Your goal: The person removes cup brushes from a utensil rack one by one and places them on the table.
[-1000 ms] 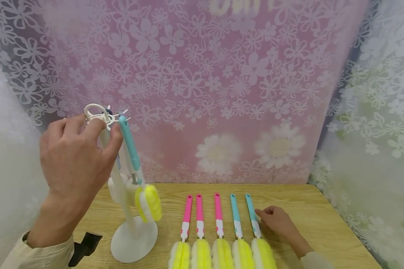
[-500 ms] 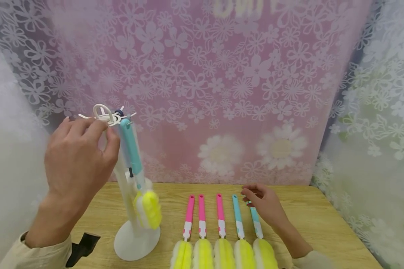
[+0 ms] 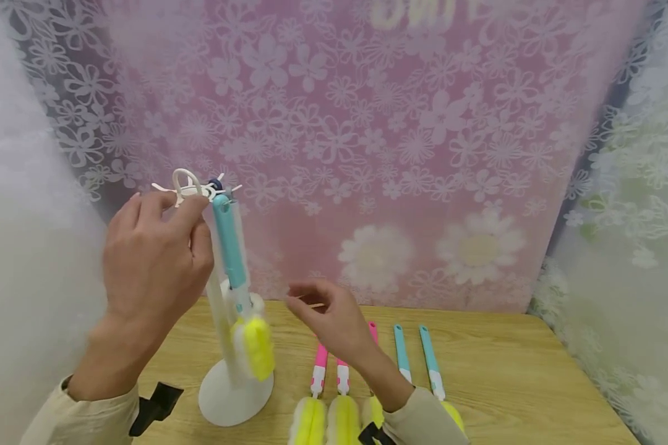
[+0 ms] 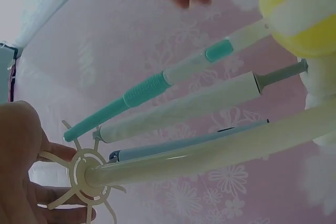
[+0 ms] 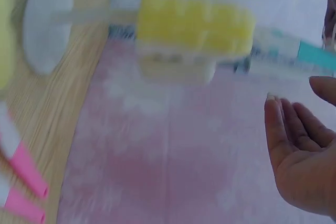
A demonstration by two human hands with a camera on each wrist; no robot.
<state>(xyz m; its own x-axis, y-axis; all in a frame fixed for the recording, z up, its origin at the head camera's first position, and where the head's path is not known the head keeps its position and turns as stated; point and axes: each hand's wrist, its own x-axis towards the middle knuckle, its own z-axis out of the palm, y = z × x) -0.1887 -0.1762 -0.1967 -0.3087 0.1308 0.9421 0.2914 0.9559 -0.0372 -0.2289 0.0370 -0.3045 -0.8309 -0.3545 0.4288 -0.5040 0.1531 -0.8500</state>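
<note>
My left hand (image 3: 156, 253) grips the top of a white stand (image 3: 222, 337), by the ring of hooks (image 4: 79, 177) under its loop handle. From one hook hangs a sponge bottle brush with a teal handle (image 3: 231, 244) and a yellow-and-white head (image 3: 258, 349). Beside it in the left wrist view hang a brush with a white handle (image 4: 184, 114) and one with a blue-grey handle (image 4: 191, 141). My right hand (image 3: 334, 321) holds nothing; its fingers are loosely bent, right of the hanging brush and over the pink-handled bottle brushes (image 3: 318, 364) on the table.
Two teal-handled brushes (image 3: 427, 352) lie to the right in the same row, partly behind my right sleeve (image 3: 423, 420). The stand's round base (image 3: 236, 398) rests on the wooden table (image 3: 512, 371). A pink flowered curtain (image 3: 312, 247) hangs behind the table.
My right hand has left the rightmost teal brush and moved left, empty, toward the stand. The hanging teal brush has swung round a little with the ring; the left hand still grips the top.
</note>
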